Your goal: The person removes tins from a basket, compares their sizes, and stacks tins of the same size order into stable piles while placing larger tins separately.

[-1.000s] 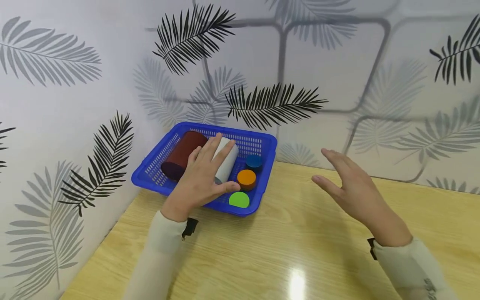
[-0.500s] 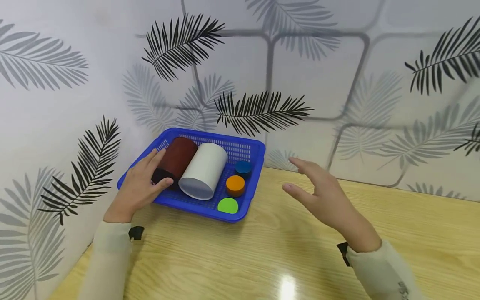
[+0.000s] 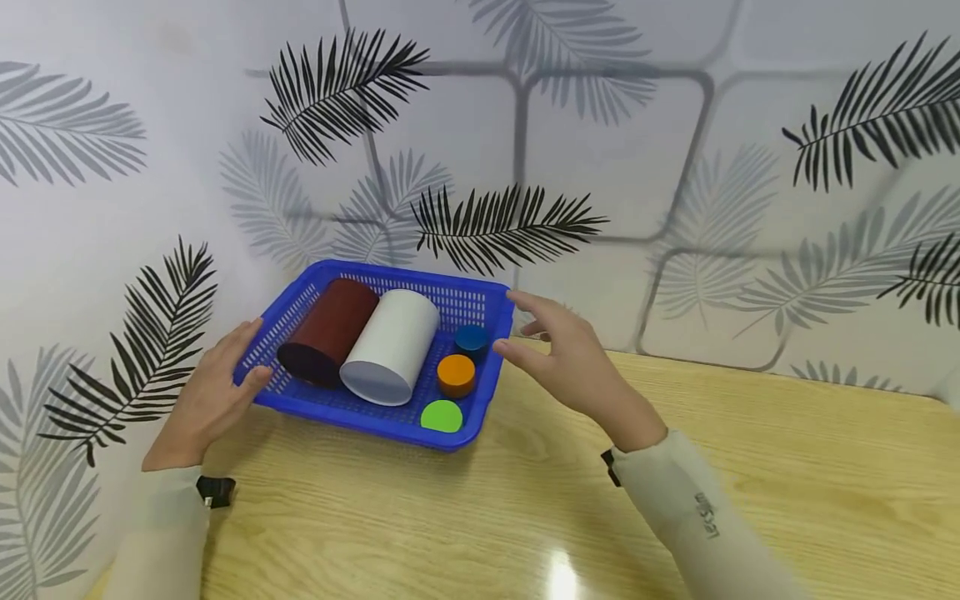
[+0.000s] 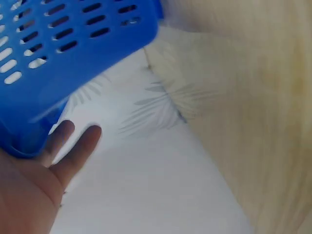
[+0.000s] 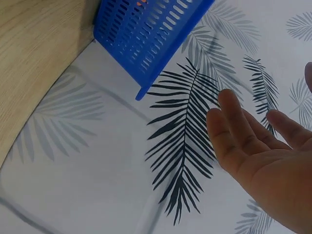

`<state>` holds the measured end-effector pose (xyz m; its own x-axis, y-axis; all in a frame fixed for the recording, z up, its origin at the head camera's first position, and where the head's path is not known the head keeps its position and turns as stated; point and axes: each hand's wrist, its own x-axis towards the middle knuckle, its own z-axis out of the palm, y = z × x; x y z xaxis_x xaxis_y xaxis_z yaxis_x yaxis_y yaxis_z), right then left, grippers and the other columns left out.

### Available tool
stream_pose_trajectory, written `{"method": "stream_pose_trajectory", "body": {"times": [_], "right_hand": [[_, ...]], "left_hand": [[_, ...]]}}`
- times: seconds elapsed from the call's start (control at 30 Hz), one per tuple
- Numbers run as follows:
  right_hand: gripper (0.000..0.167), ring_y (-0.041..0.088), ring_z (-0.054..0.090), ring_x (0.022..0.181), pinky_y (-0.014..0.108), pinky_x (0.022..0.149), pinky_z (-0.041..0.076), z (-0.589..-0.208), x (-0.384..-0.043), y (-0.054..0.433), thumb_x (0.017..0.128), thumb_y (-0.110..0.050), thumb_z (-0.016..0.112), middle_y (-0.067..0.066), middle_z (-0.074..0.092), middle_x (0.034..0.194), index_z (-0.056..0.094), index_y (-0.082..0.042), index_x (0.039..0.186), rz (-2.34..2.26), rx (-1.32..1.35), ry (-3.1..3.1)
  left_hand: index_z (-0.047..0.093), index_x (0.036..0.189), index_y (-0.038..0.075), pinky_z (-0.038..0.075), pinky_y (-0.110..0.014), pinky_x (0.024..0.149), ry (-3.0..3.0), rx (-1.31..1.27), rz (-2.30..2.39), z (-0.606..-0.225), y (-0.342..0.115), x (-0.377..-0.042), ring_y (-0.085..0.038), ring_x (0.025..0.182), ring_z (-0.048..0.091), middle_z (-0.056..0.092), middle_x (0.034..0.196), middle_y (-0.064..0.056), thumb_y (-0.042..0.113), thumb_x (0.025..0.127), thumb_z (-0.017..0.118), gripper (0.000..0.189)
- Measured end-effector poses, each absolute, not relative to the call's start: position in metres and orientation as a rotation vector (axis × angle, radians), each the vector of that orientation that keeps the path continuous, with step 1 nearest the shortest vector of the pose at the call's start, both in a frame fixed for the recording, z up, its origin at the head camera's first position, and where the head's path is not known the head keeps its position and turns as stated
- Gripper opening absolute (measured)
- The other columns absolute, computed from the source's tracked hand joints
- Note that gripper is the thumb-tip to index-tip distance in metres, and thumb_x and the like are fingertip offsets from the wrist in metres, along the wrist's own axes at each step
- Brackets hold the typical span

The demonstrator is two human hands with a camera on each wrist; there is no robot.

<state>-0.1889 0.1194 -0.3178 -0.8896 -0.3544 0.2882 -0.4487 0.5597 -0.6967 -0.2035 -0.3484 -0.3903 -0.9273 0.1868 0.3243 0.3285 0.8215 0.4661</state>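
The basket (image 3: 337, 422) sits on the table (image 3: 420, 517) before the wall (image 3: 600, 150) — two cylinders (image 3: 393, 342) inside left, three discs (image 3: 456, 375) right.

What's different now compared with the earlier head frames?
The left hand moved left, from over the blue basket to its left edge; the right hand moved left, close to its right edge. Neither visibly grips it. The basket, dark red cylinder, white cylinder, blue piece, orange piece and green piece stayed put.

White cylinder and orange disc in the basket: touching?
Apart. The head view shows a strip of the blue basket between the white cylinder and the orange disc.
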Motion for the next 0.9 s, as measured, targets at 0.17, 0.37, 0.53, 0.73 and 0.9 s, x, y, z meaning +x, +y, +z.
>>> {"method": "stream_pose_trajectory", "body": {"times": [0.17, 0.37, 0.53, 0.73, 0.9], "right_hand": [[0.069, 0.024, 0.06, 0.117, 0.048, 0.095, 0.051, -0.32, -0.206, 0.096, 0.097, -0.039, 0.069, 0.007, 0.047, 0.151, 0.04, -0.017, 0.156, 1.247, 0.709, -2.704], [0.074, 0.025, 0.058, 0.117, 0.045, 0.094, 0.052, -0.325, -0.221, 0.078, 0.095, -0.039, 0.071, 0.006, 0.046, 0.154, 0.038, -0.016, 0.158, 1.227, 0.735, -2.76], [0.074, 0.026, 0.058, 0.12, 0.044, 0.098, 0.05, -0.334, -0.231, 0.069, 0.095, -0.04, 0.071, 0.004, 0.043, 0.156, 0.038, -0.016, 0.157, 1.173, 0.696, -2.834], [0.07, 0.026, 0.052, 0.131, 0.045, 0.108, 0.042, -0.344, -0.239, 0.055, 0.098, -0.043, 0.066, 0.003, 0.042, 0.157, 0.039, -0.016, 0.157, 1.073, 0.706, -2.934], [0.069, 0.027, 0.039, 0.144, 0.046, 0.117, 0.029, -0.348, -0.246, 0.044, 0.099, -0.044, 0.064, 0.005, 0.044, 0.156, 0.04, -0.015, 0.157, 0.857, 0.771, -3.024]], "left_hand": [[0.019, 0.164, 0.019, 0.023, -0.079, 0.102, -2.769, -0.377, -0.802, -0.387, -0.35, -0.204, -0.054, 0.143, 0.023, 0.021, 0.163, -0.025, 0.049, 0.102, 0.054, 0.077], [0.018, 0.164, 0.018, 0.022, -0.08, 0.101, -2.779, -0.368, -0.813, -0.385, -0.347, -0.205, -0.056, 0.143, 0.022, 0.019, 0.163, -0.027, 0.049, 0.101, 0.056, 0.08], [0.018, 0.163, 0.013, 0.021, -0.079, 0.103, -2.793, -0.352, -0.836, -0.386, -0.346, -0.206, -0.056, 0.144, 0.02, 0.016, 0.164, -0.027, 0.052, 0.101, 0.055, 0.082], [0.018, 0.162, 0.004, 0.019, -0.078, 0.104, -2.861, -0.329, -0.781, -0.387, -0.349, -0.202, -0.055, 0.145, 0.016, 0.011, 0.166, -0.022, 0.051, 0.102, 0.052, 0.082], [0.016, 0.162, 0.005, 0.019, -0.077, 0.104, -2.88, -0.343, -0.695, -0.388, -0.352, -0.2, -0.056, 0.144, 0.017, 0.012, 0.166, -0.021, 0.05, 0.103, 0.05, 0.081]]}}
